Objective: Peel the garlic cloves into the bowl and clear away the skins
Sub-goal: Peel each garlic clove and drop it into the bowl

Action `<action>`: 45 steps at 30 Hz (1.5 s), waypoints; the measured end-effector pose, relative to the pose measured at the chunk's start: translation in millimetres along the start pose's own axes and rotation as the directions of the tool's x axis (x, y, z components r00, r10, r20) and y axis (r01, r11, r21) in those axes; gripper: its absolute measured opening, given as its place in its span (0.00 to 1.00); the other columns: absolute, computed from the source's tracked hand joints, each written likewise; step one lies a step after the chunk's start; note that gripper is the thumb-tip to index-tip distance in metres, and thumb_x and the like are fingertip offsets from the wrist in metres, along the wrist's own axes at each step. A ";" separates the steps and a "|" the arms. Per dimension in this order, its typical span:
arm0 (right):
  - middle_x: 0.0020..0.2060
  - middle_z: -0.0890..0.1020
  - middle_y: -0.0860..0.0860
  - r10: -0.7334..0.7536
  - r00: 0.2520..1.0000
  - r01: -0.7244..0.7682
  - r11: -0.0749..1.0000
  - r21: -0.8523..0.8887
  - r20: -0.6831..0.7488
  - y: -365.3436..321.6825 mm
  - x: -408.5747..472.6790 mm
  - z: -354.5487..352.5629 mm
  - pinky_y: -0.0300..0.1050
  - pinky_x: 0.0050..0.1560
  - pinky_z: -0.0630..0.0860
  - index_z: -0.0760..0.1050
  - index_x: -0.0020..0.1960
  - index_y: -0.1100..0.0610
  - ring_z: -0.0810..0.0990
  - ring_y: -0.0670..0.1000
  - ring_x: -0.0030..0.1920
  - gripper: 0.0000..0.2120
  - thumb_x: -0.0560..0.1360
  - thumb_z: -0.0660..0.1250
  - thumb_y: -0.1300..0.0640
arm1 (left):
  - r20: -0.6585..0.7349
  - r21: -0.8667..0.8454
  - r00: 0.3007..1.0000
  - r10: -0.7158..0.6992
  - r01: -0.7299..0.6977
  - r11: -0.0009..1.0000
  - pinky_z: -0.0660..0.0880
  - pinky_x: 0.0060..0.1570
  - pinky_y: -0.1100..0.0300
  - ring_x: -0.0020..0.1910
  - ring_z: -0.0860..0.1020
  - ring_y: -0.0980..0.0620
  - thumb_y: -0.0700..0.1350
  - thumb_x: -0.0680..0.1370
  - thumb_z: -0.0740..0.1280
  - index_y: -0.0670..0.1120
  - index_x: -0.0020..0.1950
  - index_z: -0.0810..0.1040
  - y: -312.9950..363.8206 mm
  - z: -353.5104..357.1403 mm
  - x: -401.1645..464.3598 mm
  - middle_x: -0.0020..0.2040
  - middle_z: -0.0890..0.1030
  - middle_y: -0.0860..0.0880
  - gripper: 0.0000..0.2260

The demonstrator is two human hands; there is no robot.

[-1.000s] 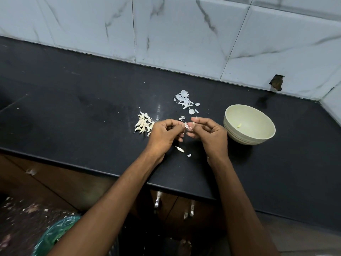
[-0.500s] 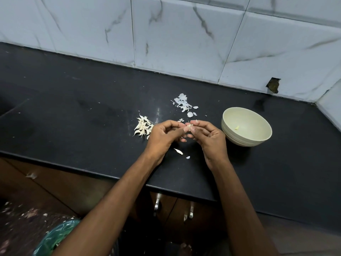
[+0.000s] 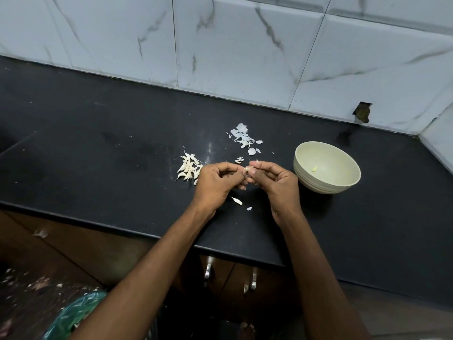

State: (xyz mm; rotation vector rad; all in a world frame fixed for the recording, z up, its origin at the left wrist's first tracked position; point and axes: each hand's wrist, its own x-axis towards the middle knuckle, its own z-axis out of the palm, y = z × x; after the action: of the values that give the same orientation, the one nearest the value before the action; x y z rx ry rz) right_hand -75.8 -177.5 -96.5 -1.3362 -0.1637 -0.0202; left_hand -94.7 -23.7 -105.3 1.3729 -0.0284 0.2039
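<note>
Both hands met above the bench (image 3: 98, 133): the left hand (image 3: 217, 184) and right hand (image 3: 277, 184) each pinched one small clove (image 3: 247, 170) between curled fingers. Squeezed too hard, it could shoot out short of the bowl (image 3: 327, 168) at right. Loose skins (image 3: 242, 137) might scatter further.

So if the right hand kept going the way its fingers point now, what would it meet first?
The right hand points left toward the left hand, and both pinch the same garlic clove. So it would meet the left hand's fingertips first; the clove pile lies beyond, lower down.
</note>
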 end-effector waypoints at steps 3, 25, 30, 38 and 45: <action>0.45 0.88 0.56 -0.060 0.998 0.058 0.993 -0.103 -0.021 2.3 -0.9 2.7 0.40 0.49 0.82 0.83 0.55 0.66 0.87 0.50 0.45 0.08 0.76 0.74 0.70 | -0.055 0.109 0.998 0.039 -0.033 0.994 0.78 0.37 0.63 0.35 0.79 0.51 0.35 0.77 0.74 0.37 0.46 0.85 0.9 3.2 -3.4 0.36 0.86 0.42 0.02; 0.53 0.88 0.48 -0.450 0.860 0.303 0.830 -0.468 -0.241 -85.1 -23.4 -53.0 0.38 0.46 0.82 0.85 0.57 0.58 0.87 0.48 0.46 0.08 0.81 0.70 0.64 | -0.205 0.280 0.976 0.069 -0.009 0.960 0.79 0.63 0.54 0.55 0.85 0.57 0.32 0.79 0.70 0.46 0.61 0.86 -22.8 -11.0 15.8 0.56 0.87 0.52 0.15; 0.44 0.87 0.47 -0.479 0.850 0.193 0.670 -0.716 -0.219 -102.6 0.2 -86.4 0.45 0.49 0.84 0.85 0.57 0.55 0.85 0.44 0.43 0.09 0.77 0.75 0.59 | -0.160 0.300 0.981 0.105 -0.053 0.952 0.77 0.66 0.51 0.59 0.83 0.56 0.33 0.80 0.70 0.47 0.61 0.86 -21.7 -10.3 12.5 0.58 0.86 0.54 0.14; 0.44 0.88 0.46 -0.429 0.850 0.178 0.781 -0.599 -0.306 -109.2 8.6 -101.0 0.59 0.53 0.84 0.86 0.50 0.49 0.86 0.48 0.45 0.05 0.76 0.76 0.57 | -0.212 0.206 0.975 0.069 -0.024 0.978 0.79 0.60 0.60 0.56 0.84 0.56 0.32 0.79 0.70 0.46 0.53 0.87 -16.3 -6.5 13.6 0.54 0.87 0.53 0.11; 0.51 0.88 0.45 -0.390 0.878 0.197 0.824 -0.531 -0.279 -101.5 -7.7 -75.0 0.53 0.58 0.83 0.86 0.53 0.54 0.86 0.46 0.51 0.15 0.78 0.65 0.68 | -0.269 0.084 0.962 -0.051 0.076 0.994 0.79 0.64 0.51 0.55 0.85 0.47 0.30 0.80 0.63 0.41 0.55 0.87 -16.3 -7.5 17.9 0.51 0.88 0.45 0.14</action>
State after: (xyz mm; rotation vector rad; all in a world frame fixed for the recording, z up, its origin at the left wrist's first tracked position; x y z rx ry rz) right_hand -86.4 -274.6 -16.2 -1.7749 -0.0378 -0.6257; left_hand -75.3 -17.1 -120.2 1.4279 0.2526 0.3383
